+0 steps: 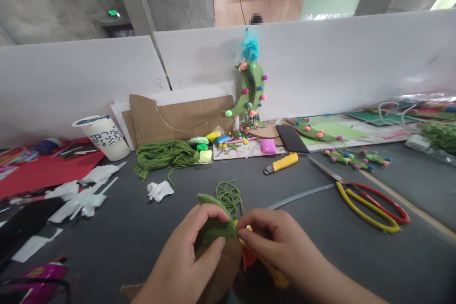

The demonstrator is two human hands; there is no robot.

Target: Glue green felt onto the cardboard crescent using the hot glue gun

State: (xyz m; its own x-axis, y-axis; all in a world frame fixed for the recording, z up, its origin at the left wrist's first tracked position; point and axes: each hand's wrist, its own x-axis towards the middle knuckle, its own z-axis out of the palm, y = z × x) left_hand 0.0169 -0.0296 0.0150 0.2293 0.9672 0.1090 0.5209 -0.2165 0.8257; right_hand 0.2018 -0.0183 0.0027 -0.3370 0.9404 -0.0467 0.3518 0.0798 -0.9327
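Note:
My left hand [188,251] is closed round a piece of brown cardboard [224,266] whose upper part is covered in green yarn [215,230]. Thumb and fingers grip it from both sides. My right hand [274,235] pinches at the right edge of the wrapped part, where a strand from the loose yarn coil [228,197] runs towards its fingertips. Below the right hand lies a yellow and orange tool [249,256], mostly hidden, perhaps a glue gun. A translucent strip [302,197] stretches from behind the right hand towards the scissors.
Red-and-yellow-handled scissors [370,204] and a yellow utility knife [281,164] lie to the right. A green yarn skein [166,154], crumpled tissue [160,191] and white cup [105,137] are at left. A decorated green crescent [258,88] stands behind, near a phone [292,138].

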